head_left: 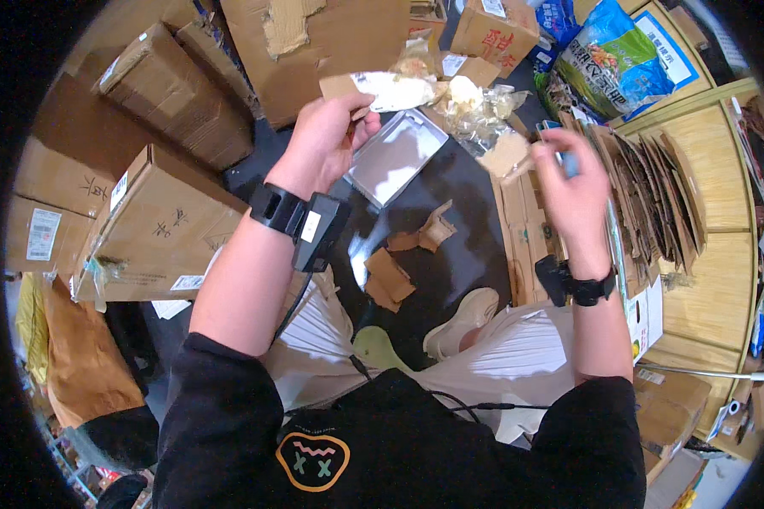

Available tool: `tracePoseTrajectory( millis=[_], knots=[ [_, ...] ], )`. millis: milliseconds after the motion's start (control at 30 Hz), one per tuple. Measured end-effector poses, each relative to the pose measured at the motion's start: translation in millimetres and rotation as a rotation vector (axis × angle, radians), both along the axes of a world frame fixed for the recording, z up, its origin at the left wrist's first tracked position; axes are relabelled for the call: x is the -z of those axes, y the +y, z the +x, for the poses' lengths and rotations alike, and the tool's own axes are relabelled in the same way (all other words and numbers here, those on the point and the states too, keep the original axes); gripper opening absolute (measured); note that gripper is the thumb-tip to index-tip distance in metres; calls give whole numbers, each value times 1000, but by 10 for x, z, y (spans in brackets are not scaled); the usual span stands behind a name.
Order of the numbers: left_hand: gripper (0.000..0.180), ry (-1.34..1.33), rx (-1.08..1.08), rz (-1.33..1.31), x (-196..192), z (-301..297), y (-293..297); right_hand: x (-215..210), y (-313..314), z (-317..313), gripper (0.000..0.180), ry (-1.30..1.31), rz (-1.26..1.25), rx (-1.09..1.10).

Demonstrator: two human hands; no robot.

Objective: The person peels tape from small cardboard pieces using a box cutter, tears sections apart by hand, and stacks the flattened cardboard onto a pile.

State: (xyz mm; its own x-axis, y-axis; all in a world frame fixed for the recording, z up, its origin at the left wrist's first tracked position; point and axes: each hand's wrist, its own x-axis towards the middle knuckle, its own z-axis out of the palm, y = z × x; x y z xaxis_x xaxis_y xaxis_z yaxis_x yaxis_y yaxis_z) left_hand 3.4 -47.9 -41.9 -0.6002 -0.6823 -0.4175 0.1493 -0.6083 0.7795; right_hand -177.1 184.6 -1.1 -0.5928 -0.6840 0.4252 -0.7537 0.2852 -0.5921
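Note:
My left hand (pixel 327 140) is closed, its fingers pinching a torn cardboard piece (pixel 338 86) with whitish tape on it. A crumpled tangle of clear packing tape (pixel 484 114) spreads from there toward the right, with cardboard scraps stuck to it. My right hand (pixel 575 182), a little blurred, has its thumb and finger pressed together at the edge of a torn cardboard scrap (pixel 506 157) on the tape. Below and between the hands, a shallow open light-grey box or tray (pixel 399 159) lies on the dark floor.
Torn cardboard bits (pixel 389 280) lie on the floor near my shoes. Cardboard boxes (pixel 161 225) stand on the left, with a large carton (pixel 314 51) ahead. Flattened cardboard sheets (pixel 654 195) lean at the right beside wooden shelving (pixel 713 254). A printed bag (pixel 607 64) sits far right.

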Motion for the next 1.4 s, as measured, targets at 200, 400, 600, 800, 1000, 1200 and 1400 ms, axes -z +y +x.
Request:
tracePoseTrajectory(
  millis=[200, 400, 600, 800, 1000, 1200, 1400],
  knots=[
    [15, 205, -25, 358, 51, -120, 94, 529, -51, -246, 31, -619, 25, -205],
    [20, 202, 62, 410, 121, -153, 351, 251, -305, 375, 48, -154, -196, -137],
    [20, 9, 108, 272, 0, -185, 598, 389, -352, 213, 38, -310, -255, 42],
    [12, -87, 329, -136, -131, -106, 409, 352, -194, 11, 34, -584, -250, -81],
    [14, -5, 287, -171, 51, -164, 326, 275, -177, 61, 32, -993, -264, -124],
    [38, 225, 180, -97, -94, -225, 700, 347, -252, 221, 30, -992, -244, -53],
    [35, 2, 270, -291, 127, -237, 780, 350, -200, 251, 25, -917, -179, -78]
  ],
)
